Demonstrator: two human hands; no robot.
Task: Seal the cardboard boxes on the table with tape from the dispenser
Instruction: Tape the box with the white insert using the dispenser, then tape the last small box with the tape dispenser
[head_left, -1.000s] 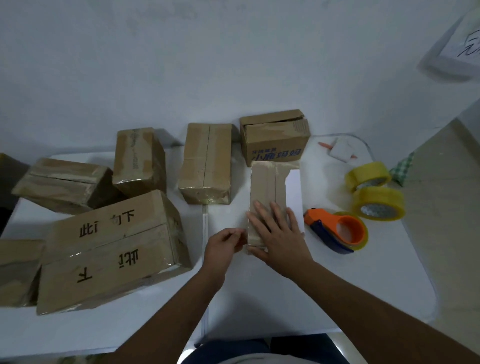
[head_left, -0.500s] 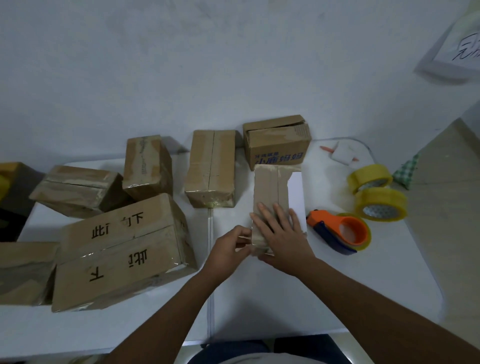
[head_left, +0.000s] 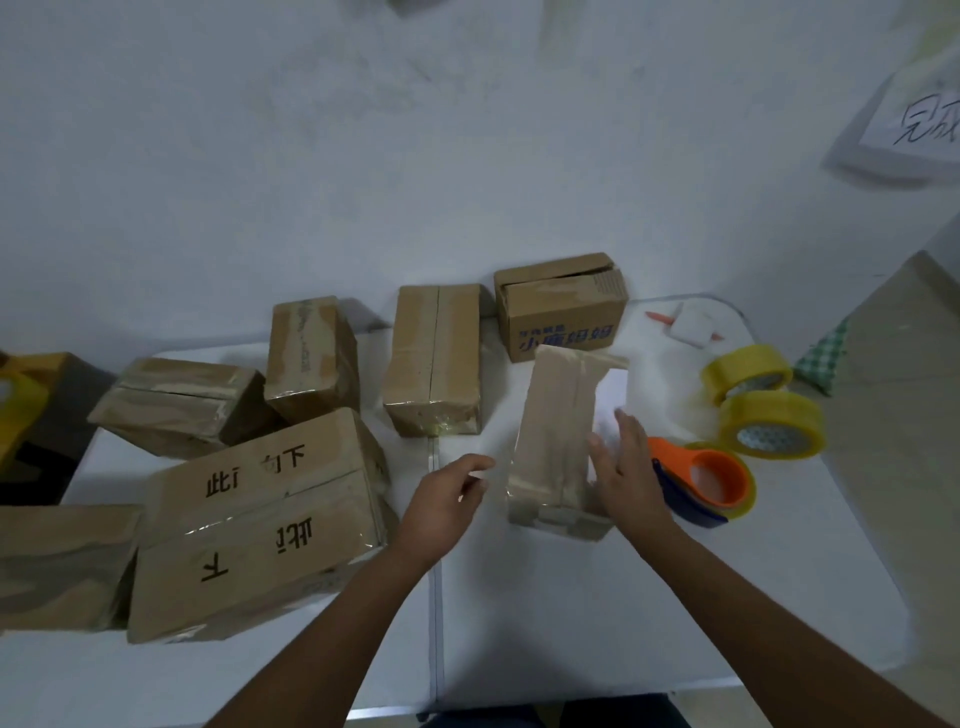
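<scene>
A narrow cardboard box (head_left: 553, 436), wrapped in glossy tape, lies lengthwise at the middle of the white table (head_left: 571, 613). My right hand (head_left: 626, 470) has straight fingers laid against the box's right side. My left hand (head_left: 447, 501) hovers just left of the box, apart from it, with fingers loosely curled and thumb near forefinger; I see nothing in it. The orange tape dispenser (head_left: 714, 480) lies on the table just right of my right hand, untouched.
Two yellow tape rolls (head_left: 771, 421) sit right of the dispenser. A printed box (head_left: 563, 314) and a taped box (head_left: 434, 361) stand behind. Several more boxes, one large with black characters (head_left: 260, 525), fill the left. The table edge drops at right.
My right hand slid off the box top to its right side. My left hand let go of the box's near left corner and drew back to the left. The view tilted upward.
</scene>
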